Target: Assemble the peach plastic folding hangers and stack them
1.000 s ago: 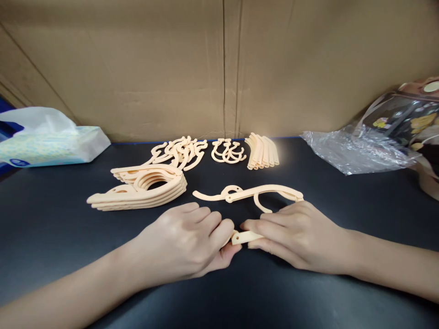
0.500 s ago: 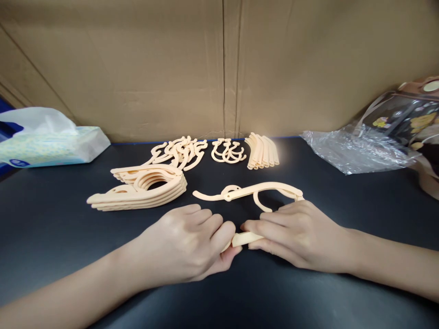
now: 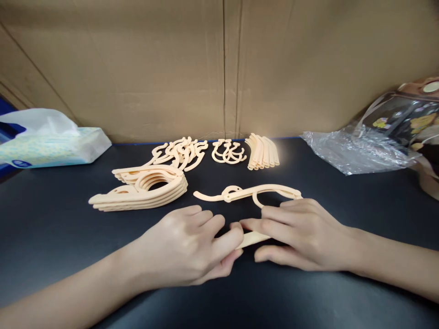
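My left hand [image 3: 202,246] pinches the end of a cream plastic hanger arm [image 3: 252,240] between thumb and index finger. My right hand [image 3: 295,235] has its fingers curled over the other end, while its thumb stands off below. Just beyond both hands lies a partly folded cream clothes hanger [image 3: 264,191]; its right end passes behind my right hand, which hides whether the arm joins it. To the left, near my left hand, is a neat stack of folded cream hangers [image 3: 144,196].
Along the back of the black table [image 3: 61,196] sit piles of curved arms [image 3: 181,153], hooks [image 3: 228,153] and hollow tubes [image 3: 263,151]. A tissue pack [image 3: 58,144] is at left; a clear plastic bag [image 3: 356,148] and a see-through bag [image 3: 408,114] are at right. Cardboard [image 3: 154,68] walls the back.
My right thumb has come away from the hanger arm and my right fingers have loosened. The left fingertips have slid slightly right along it, covering its near end. The hanger behind has barely shifted.
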